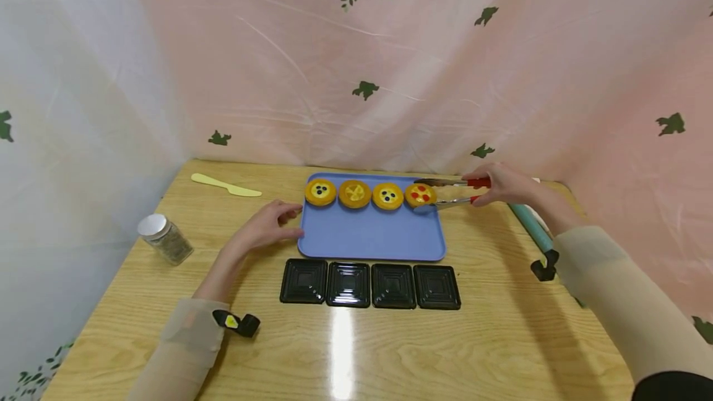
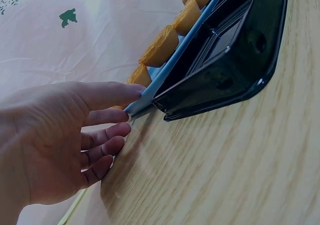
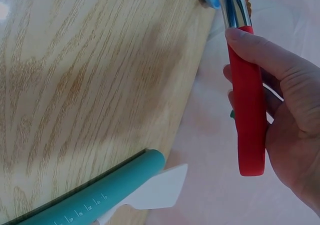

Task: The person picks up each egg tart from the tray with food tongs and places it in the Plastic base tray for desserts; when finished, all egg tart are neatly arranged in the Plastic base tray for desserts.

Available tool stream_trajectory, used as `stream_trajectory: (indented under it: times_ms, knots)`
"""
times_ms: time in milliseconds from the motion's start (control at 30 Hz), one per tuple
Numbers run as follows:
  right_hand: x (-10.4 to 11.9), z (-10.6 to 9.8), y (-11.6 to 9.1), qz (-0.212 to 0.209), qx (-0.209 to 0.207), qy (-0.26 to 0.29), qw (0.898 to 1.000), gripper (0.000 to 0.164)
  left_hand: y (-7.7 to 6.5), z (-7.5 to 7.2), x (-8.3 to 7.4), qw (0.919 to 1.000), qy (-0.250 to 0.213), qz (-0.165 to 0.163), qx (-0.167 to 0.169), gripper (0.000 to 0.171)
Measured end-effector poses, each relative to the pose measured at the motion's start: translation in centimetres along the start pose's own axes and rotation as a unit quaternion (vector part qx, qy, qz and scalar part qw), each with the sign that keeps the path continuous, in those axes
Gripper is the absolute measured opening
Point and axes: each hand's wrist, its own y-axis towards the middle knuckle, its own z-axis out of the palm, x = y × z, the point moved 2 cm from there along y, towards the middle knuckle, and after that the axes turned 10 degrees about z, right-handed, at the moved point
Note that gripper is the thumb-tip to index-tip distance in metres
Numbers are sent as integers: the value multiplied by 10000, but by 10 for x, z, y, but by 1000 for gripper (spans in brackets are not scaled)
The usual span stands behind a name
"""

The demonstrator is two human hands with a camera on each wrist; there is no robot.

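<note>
My right hand (image 1: 504, 183) grips a pair of tongs (image 1: 453, 201) by the red handles (image 3: 248, 105). The tongs' tips stand on either side of a tart with red toppings (image 1: 420, 195), at the right end of a row on the blue tray (image 1: 370, 234). Left of it in that row sit a tart with dark berries (image 1: 387, 196), one with yellow pieces (image 1: 354, 194) and another berry tart (image 1: 320, 192). My left hand (image 1: 273, 224) touches the tray's left edge with thumb and fingertips, its fingers relaxed.
Several black square molds (image 1: 349, 284) line up in front of the tray. A shaker jar (image 1: 165, 239) and a pale yellow knife (image 1: 225, 185) lie to the left. At the right are a teal roll with printed numbers (image 3: 100, 195) and a white flat tool (image 3: 155, 190). Cloth walls surround the table.
</note>
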Motion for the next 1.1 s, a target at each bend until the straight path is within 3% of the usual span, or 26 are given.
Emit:
stream_trajectory:
  times_ms: [1100]
  knots:
    - [-4,-2,-5,-229,-193,-19,9995,54,-1,-1,-3,10000,-48,-39,26,70]
